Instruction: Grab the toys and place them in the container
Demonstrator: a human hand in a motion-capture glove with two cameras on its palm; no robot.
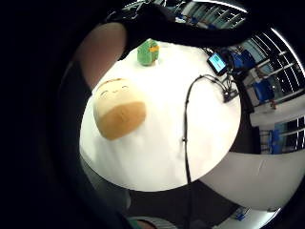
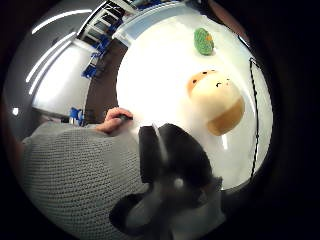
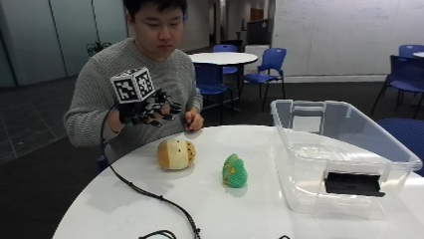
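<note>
- The gloved right hand [image 3: 147, 110] is up in the air above the worktop [image 3: 199, 199], near the person's chest. Its fingers hang loose and a little curled, and it holds nothing.
- The bare hand [image 3: 193, 121] rests on the worktop's far edge, close to the person.
- Right below the gloved hand, near that far edge, lies a round tan and cream plush toy [image 3: 175, 154].
- A small green plush toy [image 3: 234, 171] sits closer to the middle of the worktop, a bit apart from the tan one.
- The clear plastic container [image 3: 344, 159] stands at the worktop's right side, with no lid on and no toys inside.
- What could go wrong, I think: the tan toy is round and soft, so it may roll or slip away if the hand grabs only its side. A toy could also hit the container's wall and fall out.
- Count: two toys, one container, two hands.
</note>
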